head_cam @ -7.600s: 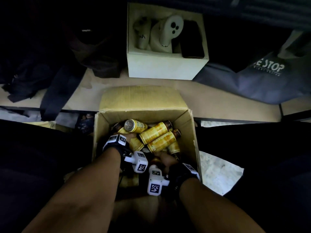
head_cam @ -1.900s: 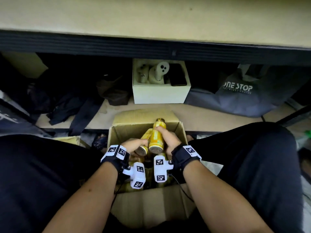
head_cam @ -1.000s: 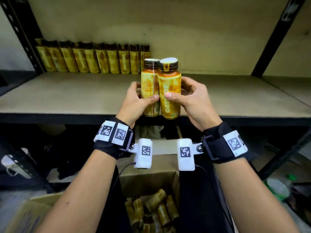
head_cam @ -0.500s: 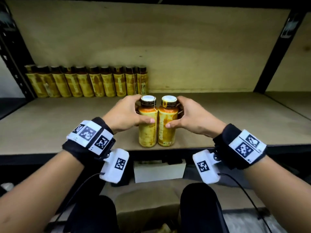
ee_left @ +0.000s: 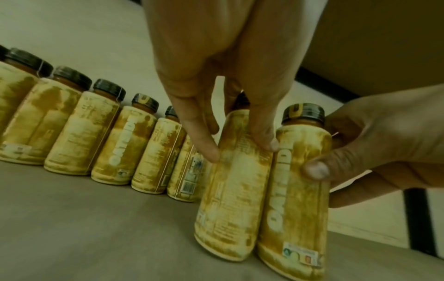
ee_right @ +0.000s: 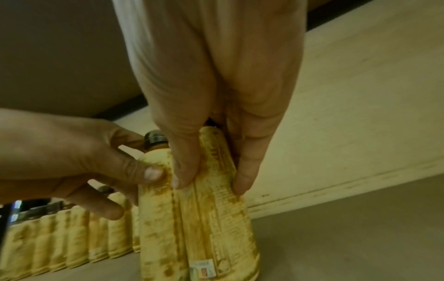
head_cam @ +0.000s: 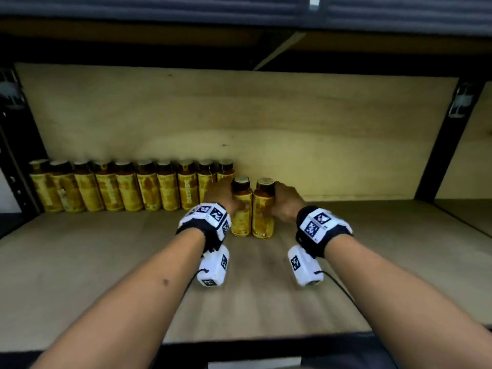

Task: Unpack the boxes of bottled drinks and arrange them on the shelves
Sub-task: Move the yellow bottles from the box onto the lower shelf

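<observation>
Two yellow-labelled, dark-capped bottles stand upright and touching on the wooden shelf (head_cam: 346,262). My left hand (head_cam: 222,198) grips the left bottle (head_cam: 241,211), thumb and fingers (ee_left: 209,150) curled round its upper body (ee_left: 230,180). My right hand (head_cam: 285,203) grips the right bottle (head_cam: 263,211) the same way, its fingers (ee_right: 242,182) wrapped on the label (ee_right: 216,209). The pair sits just in front of the right end of a row of several like bottles (head_cam: 127,190) along the back wall. Each wrist view also shows the other bottle (ee_left: 295,199) (ee_right: 156,218).
The wooden back panel (head_cam: 319,145) closes the shelf behind the bottles. Black uprights (head_cam: 436,155) frame the bay on the right and left. Bare shelf board lies to the right of the pair and in front of the row. Another shelf (head_cam: 239,12) hangs overhead.
Both hands have carried the two bottles from the shelf's front edge deeper in, up to the right end of the back row. The grips are unchanged.
</observation>
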